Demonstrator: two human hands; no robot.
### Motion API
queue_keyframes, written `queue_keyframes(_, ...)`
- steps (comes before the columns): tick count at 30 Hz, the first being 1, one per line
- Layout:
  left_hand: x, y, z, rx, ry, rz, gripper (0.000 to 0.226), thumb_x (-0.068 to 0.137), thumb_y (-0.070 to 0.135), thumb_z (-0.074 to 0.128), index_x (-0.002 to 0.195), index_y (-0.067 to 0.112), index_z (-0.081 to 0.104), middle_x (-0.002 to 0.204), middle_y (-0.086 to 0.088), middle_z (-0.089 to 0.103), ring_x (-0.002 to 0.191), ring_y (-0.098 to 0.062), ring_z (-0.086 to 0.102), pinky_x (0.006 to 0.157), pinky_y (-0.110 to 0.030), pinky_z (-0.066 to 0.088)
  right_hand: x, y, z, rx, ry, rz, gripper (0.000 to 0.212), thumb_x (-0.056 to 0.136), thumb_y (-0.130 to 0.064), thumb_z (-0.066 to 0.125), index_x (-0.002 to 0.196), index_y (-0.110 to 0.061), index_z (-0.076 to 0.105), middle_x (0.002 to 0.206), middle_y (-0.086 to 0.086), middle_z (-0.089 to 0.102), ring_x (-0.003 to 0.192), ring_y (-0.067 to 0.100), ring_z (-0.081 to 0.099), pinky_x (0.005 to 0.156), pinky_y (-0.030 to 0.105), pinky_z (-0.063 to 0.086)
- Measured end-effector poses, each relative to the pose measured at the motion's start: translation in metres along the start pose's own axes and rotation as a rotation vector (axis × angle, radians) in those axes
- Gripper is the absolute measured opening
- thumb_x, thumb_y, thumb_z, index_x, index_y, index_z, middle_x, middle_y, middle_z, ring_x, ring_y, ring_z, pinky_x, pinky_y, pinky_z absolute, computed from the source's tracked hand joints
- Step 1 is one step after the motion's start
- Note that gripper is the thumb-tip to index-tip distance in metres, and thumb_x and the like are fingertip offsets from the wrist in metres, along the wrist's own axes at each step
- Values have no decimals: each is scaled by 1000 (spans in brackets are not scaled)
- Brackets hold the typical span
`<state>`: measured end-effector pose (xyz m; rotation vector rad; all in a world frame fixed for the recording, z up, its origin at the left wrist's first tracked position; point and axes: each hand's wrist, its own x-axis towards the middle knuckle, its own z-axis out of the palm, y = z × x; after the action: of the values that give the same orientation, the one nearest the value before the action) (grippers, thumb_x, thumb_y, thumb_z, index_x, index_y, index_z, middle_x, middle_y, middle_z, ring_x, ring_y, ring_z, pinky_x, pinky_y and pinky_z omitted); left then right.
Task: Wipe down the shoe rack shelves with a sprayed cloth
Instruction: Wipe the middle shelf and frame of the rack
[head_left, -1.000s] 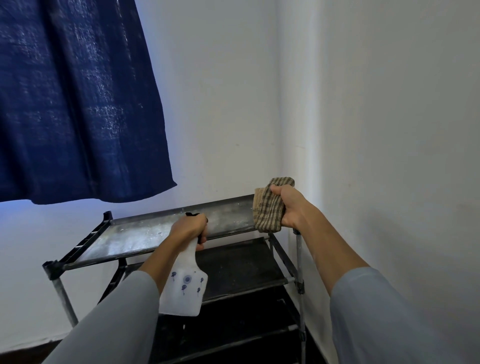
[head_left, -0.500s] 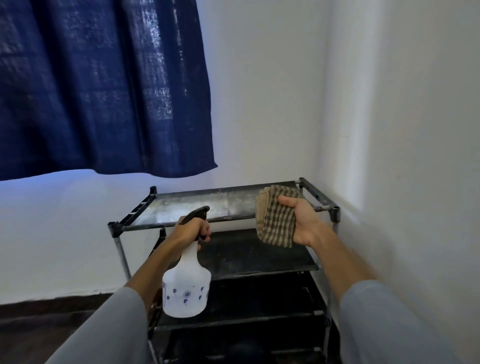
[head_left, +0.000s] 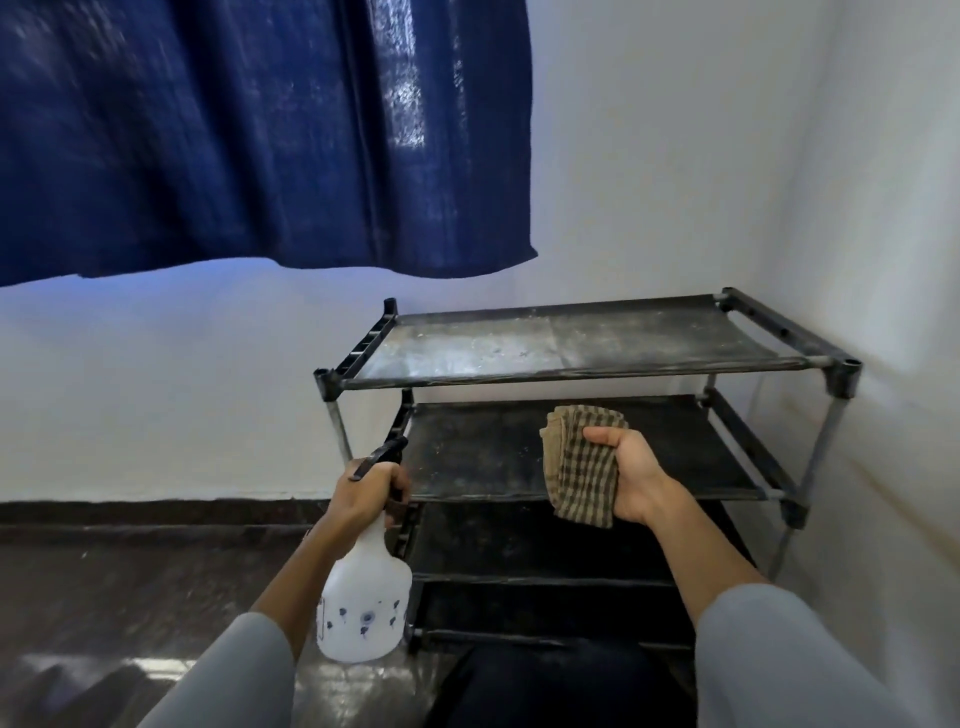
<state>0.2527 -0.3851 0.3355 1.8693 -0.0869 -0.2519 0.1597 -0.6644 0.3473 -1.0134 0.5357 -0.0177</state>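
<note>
While right hand (head_left: 626, 475) is pulling gripped cloth (head_left: 582, 465) off top shelf (head_left: 571, 340), left hand (head_left: 366, 491) is gripping spray bottle (head_left: 366, 605), probably re-spraying next.

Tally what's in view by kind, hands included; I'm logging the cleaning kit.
Hands: 2, left and right
Bottle: 1
Cloth: 1
Rack: 1
Curtain: 1
Total: 6

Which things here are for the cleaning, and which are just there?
For the cleaning:
spray bottle in the left hand
checked cloth in the right hand
shoe rack

Just there:
blue curtain
</note>
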Motion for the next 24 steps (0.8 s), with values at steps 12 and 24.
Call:
queue_keyframes(12,35,-35,-1,183,60,-132,33,69,21,44,67,1,71,55,-7,65,61,-25,62,72,-38,55,45,31,32,443,204,-23,37,93,-21,47,125,-7,57,124,14,61,112,32,57,96,46,44)
queue_keyframes(24,48,-44,9,245,81,-232,48,68,36,47,88,0,70,93,-29,68,91,-42,65,88,-47,53,53,33,16,565,72,-61,29,94,-23,43,106,-7,64,104,12,69,97,29,63,82,45,49)
